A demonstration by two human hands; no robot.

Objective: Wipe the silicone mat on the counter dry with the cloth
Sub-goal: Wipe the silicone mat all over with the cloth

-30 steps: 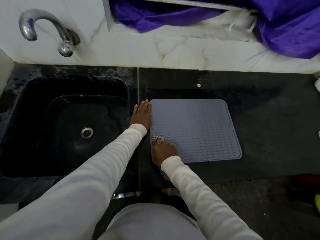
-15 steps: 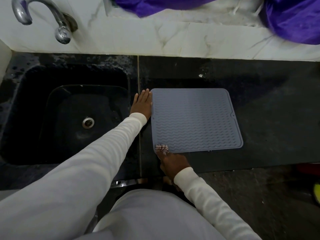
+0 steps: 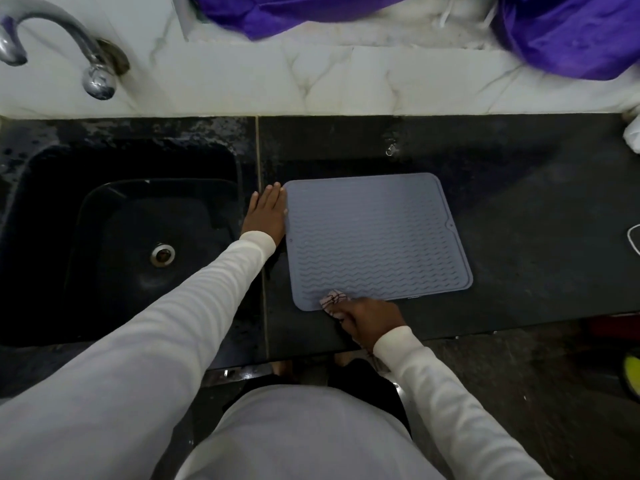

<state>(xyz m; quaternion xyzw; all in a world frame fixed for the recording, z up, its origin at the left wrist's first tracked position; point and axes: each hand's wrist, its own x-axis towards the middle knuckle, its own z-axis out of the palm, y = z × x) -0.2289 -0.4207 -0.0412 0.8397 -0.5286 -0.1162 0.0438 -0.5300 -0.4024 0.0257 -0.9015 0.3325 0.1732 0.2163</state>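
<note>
Table (image 3: 519,237): dark, sink (image 3: 121,237) at left. Mat (image 3: 374,237) lies flat right of sink. Left hand (image 3: 266,213): fingers together, flat vs. mat's left edge. Right hand (image 3: 370,320) bunches cloth (image 3: 332,299), now drawn back to near-left corner; stroke likely ending, right side remains.

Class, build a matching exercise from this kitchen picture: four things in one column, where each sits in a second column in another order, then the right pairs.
Things
1. silicone mat
2. cloth
3. left hand
4. tap

Places
A. flat on the counter against the mat's left edge
B. on the wall above the sink
C. bunched in the right hand at the mat's near edge
D. flat on the dark counter, right of the sink

Pairs: 1-D, 2-C, 3-A, 4-B
</note>
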